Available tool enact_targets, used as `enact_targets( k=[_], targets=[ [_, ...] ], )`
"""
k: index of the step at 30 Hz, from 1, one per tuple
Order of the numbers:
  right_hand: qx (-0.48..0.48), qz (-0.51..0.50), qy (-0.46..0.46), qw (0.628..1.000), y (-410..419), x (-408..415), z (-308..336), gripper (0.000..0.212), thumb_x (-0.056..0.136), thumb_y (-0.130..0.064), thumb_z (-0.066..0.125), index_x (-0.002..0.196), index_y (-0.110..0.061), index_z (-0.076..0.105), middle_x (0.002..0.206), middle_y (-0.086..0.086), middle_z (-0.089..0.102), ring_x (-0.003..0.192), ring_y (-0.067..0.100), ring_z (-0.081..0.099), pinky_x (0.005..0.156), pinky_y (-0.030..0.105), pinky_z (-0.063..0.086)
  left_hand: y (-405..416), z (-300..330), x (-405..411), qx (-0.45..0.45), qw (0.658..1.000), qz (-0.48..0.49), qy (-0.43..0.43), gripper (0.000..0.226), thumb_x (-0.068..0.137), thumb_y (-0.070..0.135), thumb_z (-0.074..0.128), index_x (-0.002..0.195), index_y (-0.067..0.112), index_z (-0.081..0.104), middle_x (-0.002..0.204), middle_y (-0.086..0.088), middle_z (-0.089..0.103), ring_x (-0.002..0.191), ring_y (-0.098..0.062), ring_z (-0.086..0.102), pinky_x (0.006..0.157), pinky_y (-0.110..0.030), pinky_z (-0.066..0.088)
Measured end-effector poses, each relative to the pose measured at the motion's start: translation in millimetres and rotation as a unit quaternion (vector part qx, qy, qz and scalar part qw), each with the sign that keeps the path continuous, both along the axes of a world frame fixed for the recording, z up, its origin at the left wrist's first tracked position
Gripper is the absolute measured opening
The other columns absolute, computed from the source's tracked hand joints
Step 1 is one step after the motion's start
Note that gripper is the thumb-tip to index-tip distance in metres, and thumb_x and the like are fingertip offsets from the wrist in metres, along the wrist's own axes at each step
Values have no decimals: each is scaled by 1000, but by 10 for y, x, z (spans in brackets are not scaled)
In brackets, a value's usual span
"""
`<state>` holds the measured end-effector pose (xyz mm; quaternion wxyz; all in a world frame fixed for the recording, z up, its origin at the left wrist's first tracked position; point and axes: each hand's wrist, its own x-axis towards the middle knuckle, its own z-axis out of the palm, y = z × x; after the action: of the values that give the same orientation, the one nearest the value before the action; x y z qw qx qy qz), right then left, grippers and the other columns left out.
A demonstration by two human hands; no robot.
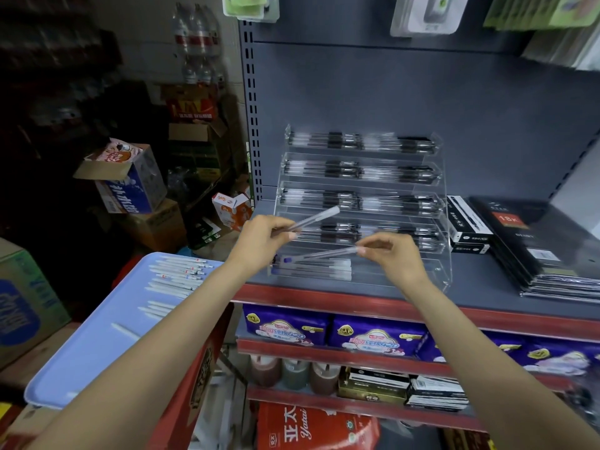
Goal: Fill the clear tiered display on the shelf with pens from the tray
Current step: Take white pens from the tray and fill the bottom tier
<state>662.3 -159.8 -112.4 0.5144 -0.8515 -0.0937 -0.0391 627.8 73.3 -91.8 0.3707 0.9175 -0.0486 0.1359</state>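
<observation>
**Pens held before the tiered display**

The clear tiered display [362, 203] stands on the grey shelf [470, 287], against the back panel. Its upper four tiers hold rows of black-grip pens lying lengthwise; the lowest tier holds a few white pens with blue ends [313, 266], grouped toward its left side. The left hand [264, 238] pinches a white pen [316, 217] between thumb and curled fingers, the pen slanting up to the right in front of the display's middle tiers. The right hand [388, 254] pinches the right end of a second white pen [319, 254], whose blue end points left and hangs just above the lowest tier. The two hands are near each other but apart. To the left, below shelf level, a light-blue tray [97, 345] carries more white pens [178, 274] in a loose row. Right of the display lie black pen boxes [466, 222] and a stack of black notebooks [545, 251]. Purple packages [376, 336] fill the shelf beneath.
</observation>
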Motion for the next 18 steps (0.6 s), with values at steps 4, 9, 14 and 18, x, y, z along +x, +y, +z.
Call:
enact_targets(
  k=[4, 9, 14, 18],
  targets=[
    [-91, -2, -2, 996, 45, -7, -81, 8, 81, -11, 71, 88, -14, 72, 87, -2, 68, 80, 9, 62, 81, 18, 46, -4, -21, -5, -5, 1000, -4, 15, 20, 89, 14, 61, 107, 13, 70, 89, 4, 66, 85, -8, 59, 70, -16, 40],
    [-168, 0, -36, 985, 143, 8, -96, 10, 84, -13, 68, 92, -10, 73, 85, -4, 66, 78, 6, 58, 78, 12, 41, -58, -60, 9, -25, 999, -7, 35, 22, 89, 12, 61, 110, 13, 68, 88, -7, 69, 72, -12, 64, 55, -14, 51],
    [-227, 12, -44, 973, 191, 22, -166, 11, 86, -6, 65, 91, -12, 73, 93, 5, 72, 80, 11, 62, 83, 24, 52, -53, -71, -5, -25, 999, -7, 39, 23, 89, 11, 61, 111, 10, 68, 80, -3, 64, 60, -2, 55, 51, -6, 44],
    [-269, 21, -43, 962, 216, 44, -157, 14, 87, -7, 62, 92, -13, 73, 98, 7, 71, 88, 19, 66, 84, 35, 55, -39, -39, -46, -12, 999, -7, 35, 25, 88, 11, 61, 113, 7, 67, 85, 1, 63, 69, -5, 57, 60, -5, 41]
  ],
)
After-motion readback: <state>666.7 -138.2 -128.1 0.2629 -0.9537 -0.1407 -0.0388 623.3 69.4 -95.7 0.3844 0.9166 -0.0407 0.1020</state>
